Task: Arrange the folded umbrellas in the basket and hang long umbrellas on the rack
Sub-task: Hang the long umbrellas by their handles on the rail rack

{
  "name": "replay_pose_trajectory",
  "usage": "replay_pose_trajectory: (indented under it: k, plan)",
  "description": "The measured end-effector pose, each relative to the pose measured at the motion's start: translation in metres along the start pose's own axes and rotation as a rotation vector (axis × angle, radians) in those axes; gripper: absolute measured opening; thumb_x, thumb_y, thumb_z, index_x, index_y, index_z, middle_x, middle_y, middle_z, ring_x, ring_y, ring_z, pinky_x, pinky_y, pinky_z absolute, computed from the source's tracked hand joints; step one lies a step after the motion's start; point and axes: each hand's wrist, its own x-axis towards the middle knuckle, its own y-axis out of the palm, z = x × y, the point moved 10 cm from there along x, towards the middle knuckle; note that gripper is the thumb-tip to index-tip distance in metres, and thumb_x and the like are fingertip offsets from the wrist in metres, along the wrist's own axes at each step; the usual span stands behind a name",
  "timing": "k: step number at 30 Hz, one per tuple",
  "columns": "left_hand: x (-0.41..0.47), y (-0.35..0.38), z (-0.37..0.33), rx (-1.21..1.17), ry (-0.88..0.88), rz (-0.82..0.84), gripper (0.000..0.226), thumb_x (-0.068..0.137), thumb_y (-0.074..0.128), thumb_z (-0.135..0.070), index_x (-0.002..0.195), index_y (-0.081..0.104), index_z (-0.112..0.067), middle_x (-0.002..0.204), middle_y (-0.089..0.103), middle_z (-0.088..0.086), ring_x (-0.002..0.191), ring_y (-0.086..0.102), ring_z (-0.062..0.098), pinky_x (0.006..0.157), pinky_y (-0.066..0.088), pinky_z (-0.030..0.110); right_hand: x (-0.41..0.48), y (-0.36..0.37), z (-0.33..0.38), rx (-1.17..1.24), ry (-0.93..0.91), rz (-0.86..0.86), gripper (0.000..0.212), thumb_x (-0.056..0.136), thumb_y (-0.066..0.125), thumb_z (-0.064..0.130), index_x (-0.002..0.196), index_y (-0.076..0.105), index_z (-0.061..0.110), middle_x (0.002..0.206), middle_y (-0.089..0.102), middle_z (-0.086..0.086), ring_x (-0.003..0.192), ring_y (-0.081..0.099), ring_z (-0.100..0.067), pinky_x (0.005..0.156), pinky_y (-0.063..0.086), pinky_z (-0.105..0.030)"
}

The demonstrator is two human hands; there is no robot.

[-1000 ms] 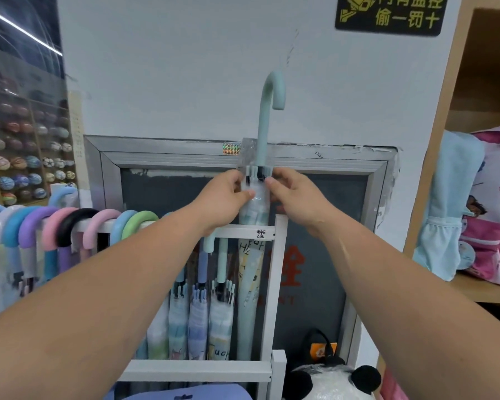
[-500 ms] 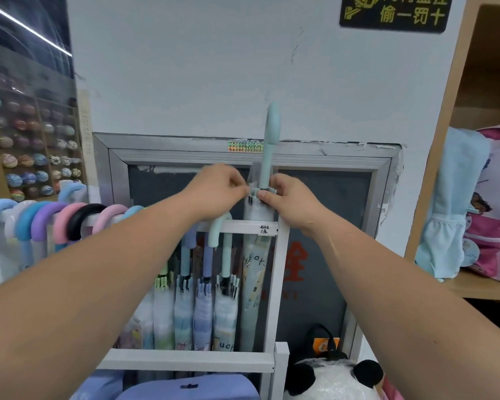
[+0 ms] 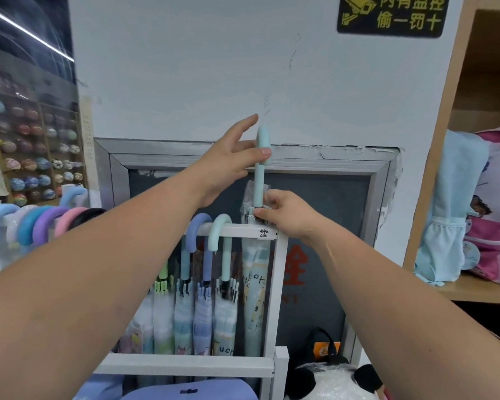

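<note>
A long mint umbrella in a clear plastic sleeve stands upright at the right end of the white rack, its hooked handle rising above the top bar and turned edge-on to me. My left hand is up at the hook, thumb pressed on its front and fingers stretched out behind it. My right hand pinches the umbrella's collar just above the bar. Two more long umbrellas hang from the bar by a purple-blue handle and a mint handle.
A second rail on the left carries several pastel hook handles. A plastic-wrapped panda plush sits at the rack's foot beside a purple item. A wooden shelf with bags stands at the right. The wall is close behind.
My left hand left the umbrella's collar and rose to the hooked handle. The umbrella sank lower and its hook turned edge-on. My right hand stayed on the collar.
</note>
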Motion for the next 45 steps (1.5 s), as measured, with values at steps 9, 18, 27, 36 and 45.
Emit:
replay_pose_trajectory:
  k: [9,18,27,36,45]
  plan:
    - [-0.004,0.002,0.009,0.031,0.028,0.005,0.069,0.065,0.087,-0.033,0.129,0.062,-0.034,0.110,0.070,0.006,0.109,0.070,0.025,0.106,0.051,0.046,-0.009,-0.028,0.006,-0.190,0.042,-0.012,0.021,0.085,0.073,0.028,0.106,0.075,0.023,0.099,0.075,0.006,0.095,0.070,-0.014,0.084,0.053,-0.028]
    - [-0.018,0.012,0.042,0.214,-0.025,0.136,0.058,0.075,0.088,-0.018,0.127,0.066,-0.029,0.108,0.076,0.003,0.101,0.074,0.020,0.104,0.052,0.041,-0.022,-0.041,0.040,0.165,-0.086,-0.004,0.034,0.093,0.069,0.042,0.125,0.066,0.030,0.117,0.073,0.007,0.109,0.068,-0.006,0.089,0.052,-0.029]
    - [-0.025,0.031,0.056,0.432,-0.076,0.296,0.080,0.057,0.095,-0.034,0.128,0.060,-0.026,0.116,0.068,0.015,0.106,0.068,0.034,0.096,0.055,0.055,-0.027,-0.016,0.017,0.159,-0.084,0.113,0.045,0.083,0.082,0.022,0.124,0.066,0.014,0.114,0.076,0.003,0.108,0.070,-0.007,0.103,0.052,-0.033]
    - [-0.025,0.041,0.075,0.744,-0.135,0.389,0.129,0.060,0.093,-0.040,0.161,0.016,-0.021,0.158,0.041,-0.003,0.139,0.048,0.013,0.114,0.042,0.035,-0.033,-0.006,-0.004,0.047,-0.073,0.080,0.038,0.082,0.081,0.039,0.118,0.073,0.028,0.116,0.072,0.014,0.114,0.063,-0.002,0.107,0.046,-0.036]
    - [-0.025,0.040,0.079,0.862,-0.165,0.402,0.110,0.052,0.083,-0.055,0.148,0.040,-0.022,0.144,0.054,-0.006,0.131,0.054,0.015,0.108,0.047,0.042,-0.028,-0.005,-0.005,-0.093,-0.079,0.046,0.044,0.082,0.080,0.043,0.123,0.071,0.026,0.122,0.069,0.014,0.117,0.061,-0.006,0.103,0.045,-0.031]
